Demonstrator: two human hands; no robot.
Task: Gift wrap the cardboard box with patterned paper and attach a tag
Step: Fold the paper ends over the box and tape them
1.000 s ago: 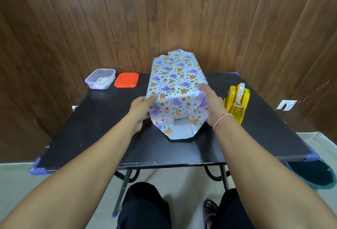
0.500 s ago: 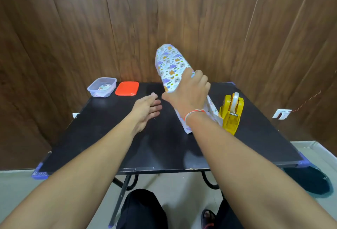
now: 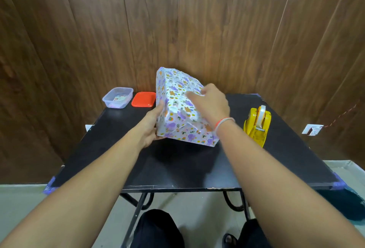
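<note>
Change: we have turned the box (image 3: 178, 107) around, folded end facing us.
Left grip (image 3: 151, 127): holding its side.
Right grip (image 3: 212, 103): fingers loose on top.
Meaning: the other end comes next.

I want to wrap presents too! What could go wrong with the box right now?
1. The box is tipped up on one edge between both hands, so it might slip or topple onto the table.
2. The folded end flap facing the camera shows no tape that I can make out; it may spring open while the tape dispenser sits off to the right.
</note>
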